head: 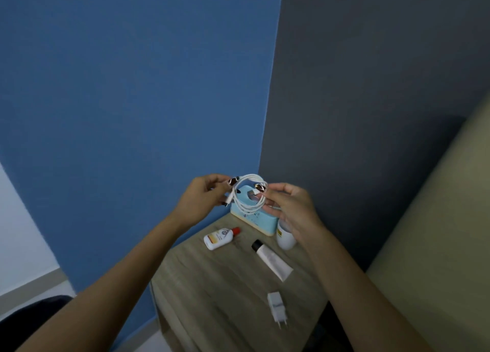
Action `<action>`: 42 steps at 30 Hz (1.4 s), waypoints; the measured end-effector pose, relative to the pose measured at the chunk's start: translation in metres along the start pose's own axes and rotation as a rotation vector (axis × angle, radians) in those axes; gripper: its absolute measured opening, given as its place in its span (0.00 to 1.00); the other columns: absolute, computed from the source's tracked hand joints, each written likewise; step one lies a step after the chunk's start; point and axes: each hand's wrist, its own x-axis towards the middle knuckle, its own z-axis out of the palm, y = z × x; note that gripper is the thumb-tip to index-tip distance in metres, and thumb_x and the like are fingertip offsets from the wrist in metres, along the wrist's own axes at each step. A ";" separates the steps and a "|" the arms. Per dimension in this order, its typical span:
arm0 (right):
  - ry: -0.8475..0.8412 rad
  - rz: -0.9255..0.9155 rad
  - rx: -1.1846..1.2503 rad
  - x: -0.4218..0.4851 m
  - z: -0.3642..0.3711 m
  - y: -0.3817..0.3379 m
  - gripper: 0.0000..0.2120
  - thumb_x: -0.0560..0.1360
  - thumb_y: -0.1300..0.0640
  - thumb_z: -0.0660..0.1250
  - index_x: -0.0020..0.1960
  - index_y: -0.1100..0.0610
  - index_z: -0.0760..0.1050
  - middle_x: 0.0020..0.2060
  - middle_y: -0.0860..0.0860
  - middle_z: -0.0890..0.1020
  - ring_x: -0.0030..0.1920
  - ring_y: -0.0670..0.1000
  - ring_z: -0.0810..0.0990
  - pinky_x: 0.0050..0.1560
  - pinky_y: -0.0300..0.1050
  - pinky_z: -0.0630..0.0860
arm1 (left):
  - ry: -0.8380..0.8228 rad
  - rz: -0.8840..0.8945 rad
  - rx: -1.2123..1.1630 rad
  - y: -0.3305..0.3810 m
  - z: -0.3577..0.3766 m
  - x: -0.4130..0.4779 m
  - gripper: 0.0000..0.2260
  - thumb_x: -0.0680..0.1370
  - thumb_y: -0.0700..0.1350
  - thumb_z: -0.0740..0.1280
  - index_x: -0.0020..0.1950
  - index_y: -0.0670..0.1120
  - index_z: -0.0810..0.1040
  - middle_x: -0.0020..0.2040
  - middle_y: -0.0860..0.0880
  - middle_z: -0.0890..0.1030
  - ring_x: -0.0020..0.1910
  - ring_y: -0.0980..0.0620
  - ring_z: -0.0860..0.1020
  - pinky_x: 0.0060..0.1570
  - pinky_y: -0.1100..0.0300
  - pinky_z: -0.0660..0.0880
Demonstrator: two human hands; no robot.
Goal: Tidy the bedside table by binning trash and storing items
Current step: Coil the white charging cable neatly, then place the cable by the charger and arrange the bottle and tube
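Both hands raised, left hand [202, 198] and right hand [293, 211] pinching

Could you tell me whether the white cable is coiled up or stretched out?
Coiled: the white cable forms several loops, held between the left hand and right hand above the bedside table.

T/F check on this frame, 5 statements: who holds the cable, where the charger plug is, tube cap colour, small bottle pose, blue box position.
1. Both hands, left hand and right hand, hold the coiled white cable. True.
2. The white charger plug is plugged into the wall. False: it lies loose on the bedside table.
3. The white tube has a black cap. True.
4. The red-capped bottle stands upright. False: it lies on its side.
5. The light blue box sits at the table's back, near the wall corner. True.
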 end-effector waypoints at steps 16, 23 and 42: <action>0.821 0.375 0.175 0.046 -0.160 0.206 0.02 0.74 0.69 0.66 0.44 0.65 0.76 0.38 0.58 0.79 0.38 0.51 0.78 0.36 0.41 0.78 | -0.220 -0.149 0.303 -0.204 0.083 0.028 0.12 0.79 0.37 0.64 0.47 0.54 0.79 0.46 0.54 0.83 0.45 0.55 0.81 0.51 0.56 0.79; 0.896 0.397 0.051 0.065 -0.176 0.241 0.09 0.72 0.70 0.67 0.35 0.61 0.74 0.33 0.56 0.77 0.35 0.51 0.77 0.33 0.42 0.78 | -0.353 0.028 0.534 -0.253 0.120 0.020 0.14 0.80 0.47 0.59 0.60 0.45 0.79 0.59 0.48 0.80 0.54 0.55 0.76 0.53 0.67 0.68; 0.885 0.186 -0.593 0.063 -0.175 0.258 0.13 0.71 0.58 0.73 0.49 0.59 0.71 0.46 0.55 0.82 0.46 0.53 0.80 0.42 0.41 0.73 | -0.360 0.162 0.793 -0.270 0.144 0.008 0.31 0.81 0.60 0.45 0.63 0.39 0.76 0.63 0.37 0.77 0.62 0.39 0.76 0.62 0.51 0.68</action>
